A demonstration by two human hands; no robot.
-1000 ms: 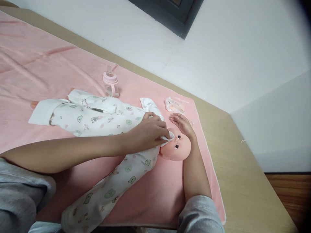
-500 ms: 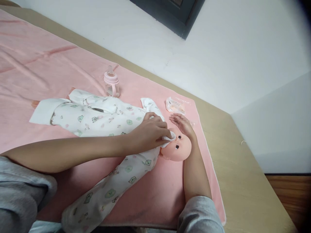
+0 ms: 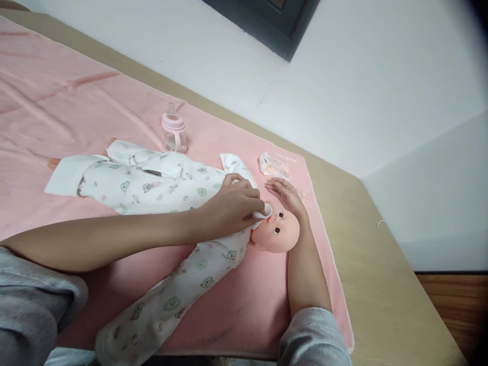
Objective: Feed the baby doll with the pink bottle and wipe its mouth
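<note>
A baby doll (image 3: 280, 235) lies on its back on a pink blanket (image 3: 236, 290), its head toward the right. It wears a white suit (image 3: 173, 180) printed with small green animals. My left hand (image 3: 238, 206) reaches across the doll's chest, fingers closed on a small white cloth (image 3: 262, 211) pressed by the doll's mouth and chin. Around the top of the doll's head curves my right arm. My right hand (image 3: 284, 193) rests beside the head with fingers stretched out, holding nothing that I can see.
A pink-capped baby bottle (image 3: 174, 129) stands upright beyond the doll's body. Near my right fingertips lies a small clear plastic packet (image 3: 274, 166). The blanket covers part of a wooden table (image 3: 375, 274), with a white wall (image 3: 343, 91) behind it.
My left hand and the white cloth have shifted slightly toward the chin, uncovering more of the doll's mouth. My right hand stays in place beside the head.
</note>
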